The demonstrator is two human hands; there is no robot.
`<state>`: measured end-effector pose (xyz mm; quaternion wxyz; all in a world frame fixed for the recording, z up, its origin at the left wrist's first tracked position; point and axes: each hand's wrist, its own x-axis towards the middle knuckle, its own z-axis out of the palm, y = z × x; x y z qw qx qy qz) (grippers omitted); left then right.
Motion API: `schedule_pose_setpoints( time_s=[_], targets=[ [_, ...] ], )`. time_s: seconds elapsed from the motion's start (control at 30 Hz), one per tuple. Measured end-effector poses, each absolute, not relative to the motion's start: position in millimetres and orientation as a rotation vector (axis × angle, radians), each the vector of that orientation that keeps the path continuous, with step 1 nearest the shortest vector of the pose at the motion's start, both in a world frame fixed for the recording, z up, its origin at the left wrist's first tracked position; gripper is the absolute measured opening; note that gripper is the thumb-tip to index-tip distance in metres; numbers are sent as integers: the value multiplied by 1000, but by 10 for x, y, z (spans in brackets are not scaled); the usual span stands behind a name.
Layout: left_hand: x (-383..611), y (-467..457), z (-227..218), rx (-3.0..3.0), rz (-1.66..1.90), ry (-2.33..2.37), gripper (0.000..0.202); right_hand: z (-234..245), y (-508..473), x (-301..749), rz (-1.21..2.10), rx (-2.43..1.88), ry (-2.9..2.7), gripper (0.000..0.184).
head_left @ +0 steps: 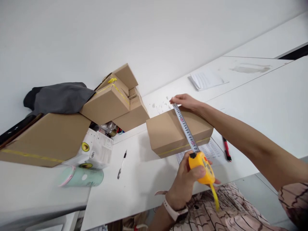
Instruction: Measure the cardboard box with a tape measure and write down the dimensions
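Note:
A closed brown cardboard box (166, 128) lies on the white table. My left hand (185, 179), with a watch on its wrist, is closed around a yellow tape measure (203, 168) at the box's near side. The metal blade (185, 126) is pulled out and runs across the top of the box to its far edge. There my right hand (185, 101) reaches over the box and pinches the blade's end between its fingers. From the tape measure's case hangs a yellow strap (214, 197).
Under the box's near side lies a printed sheet (214, 152), with a red and black marker (226, 149) to its right. A pen (122, 164), a mint-green bottle (84, 177), an avocado-print box (98, 147) and stacked cartons (106, 106) are on the left. Papers (205, 80) lie behind.

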<state>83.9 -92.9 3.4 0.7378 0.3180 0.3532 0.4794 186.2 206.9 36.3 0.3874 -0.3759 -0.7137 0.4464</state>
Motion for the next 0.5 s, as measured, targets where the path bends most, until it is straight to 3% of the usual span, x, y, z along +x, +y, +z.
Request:
schedule_pose_setpoints(
  time_s=[0.17,0.27,0.37,0.5],
  targets=[
    [288,-1346,-18,906,1450,1180,85,157,1652,2548,920,-1097,-1238,55],
    [16,-1386,-154,954,1630,1481,76,-145,1201,2835,923,-1259,-1336,56],
    [-147,-1241,-283,880,1580,1499,72,-340,846,2867,994,-1251,-1476,57],
    [-298,-969,-244,874,1558,1412,77,-183,791,2711,821,-1179,-1690,49]
  ],
)
